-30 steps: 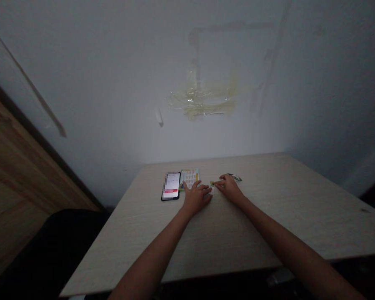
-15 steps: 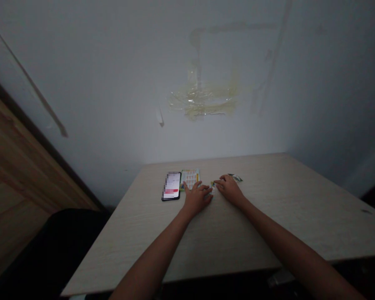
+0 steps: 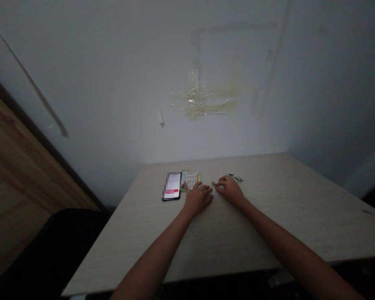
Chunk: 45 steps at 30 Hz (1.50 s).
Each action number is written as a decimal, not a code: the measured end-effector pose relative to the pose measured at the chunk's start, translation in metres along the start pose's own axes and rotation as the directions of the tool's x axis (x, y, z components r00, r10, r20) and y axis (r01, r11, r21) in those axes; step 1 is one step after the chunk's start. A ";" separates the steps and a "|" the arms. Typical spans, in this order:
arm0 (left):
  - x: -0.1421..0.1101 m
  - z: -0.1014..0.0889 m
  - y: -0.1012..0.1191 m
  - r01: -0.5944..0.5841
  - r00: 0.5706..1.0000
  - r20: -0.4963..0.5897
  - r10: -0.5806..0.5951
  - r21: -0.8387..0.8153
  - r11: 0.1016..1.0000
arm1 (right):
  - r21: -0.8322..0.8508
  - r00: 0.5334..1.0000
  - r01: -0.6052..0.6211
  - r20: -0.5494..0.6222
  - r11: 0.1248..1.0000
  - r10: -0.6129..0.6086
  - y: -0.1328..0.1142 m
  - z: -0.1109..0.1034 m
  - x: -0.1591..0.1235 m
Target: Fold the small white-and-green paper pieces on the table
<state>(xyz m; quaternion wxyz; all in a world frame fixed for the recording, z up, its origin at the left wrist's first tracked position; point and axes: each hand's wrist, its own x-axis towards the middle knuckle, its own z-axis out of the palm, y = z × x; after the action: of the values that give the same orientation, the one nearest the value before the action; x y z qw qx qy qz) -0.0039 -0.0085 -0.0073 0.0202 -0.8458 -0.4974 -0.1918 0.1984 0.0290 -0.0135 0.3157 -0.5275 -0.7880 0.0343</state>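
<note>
My left hand (image 3: 197, 197) lies palm down on the table with its fingers spread. Its thumb and fingers rest by the lower edge of a printed card or booklet (image 3: 192, 176) with rows of small pictures. My right hand (image 3: 230, 190) has its fingers drawn together at a small yellow-green piece (image 3: 213, 183), perhaps paper or a sticker, between the two hands. The piece is too small to make out, and fingers partly cover it. Just beyond the right hand lies a small white and green wrapper or slip (image 3: 236, 178), partly hidden by that hand.
A phone (image 3: 171, 187) with a lit screen lies left of the card. The pale wooden table (image 3: 231, 241) meets a wall (image 3: 112, 104) bearing old tape marks (image 3: 206, 102). A dark object (image 3: 68, 233) and wooden panel (image 3: 25, 175) stand on the left.
My right fingers shift slightly at the small yellow-green piece, the forefinger drawing in closer. My left hand stays in place, and the phone and card have not moved.
</note>
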 end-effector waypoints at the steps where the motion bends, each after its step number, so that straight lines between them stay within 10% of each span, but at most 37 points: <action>1: 0.000 0.000 0.000 0.002 1.000 0.001 -0.002 -0.001 1.000 | 0.016 1.000 -0.007 -0.005 1.000 0.007 0.000 0.000 0.001; 45: -0.002 -0.002 0.004 0.019 0.999 -0.027 -0.019 0.004 1.000 | 0.034 0.981 0.089 0.173 0.995 -0.094 0.006 -0.009 -0.012</action>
<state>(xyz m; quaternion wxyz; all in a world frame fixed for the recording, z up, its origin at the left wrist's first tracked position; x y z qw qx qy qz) -0.0022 -0.0122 -0.0055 0.0269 -0.8384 -0.5054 -0.2021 0.2110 0.0187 -0.0146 0.2538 -0.4814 -0.8355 0.0760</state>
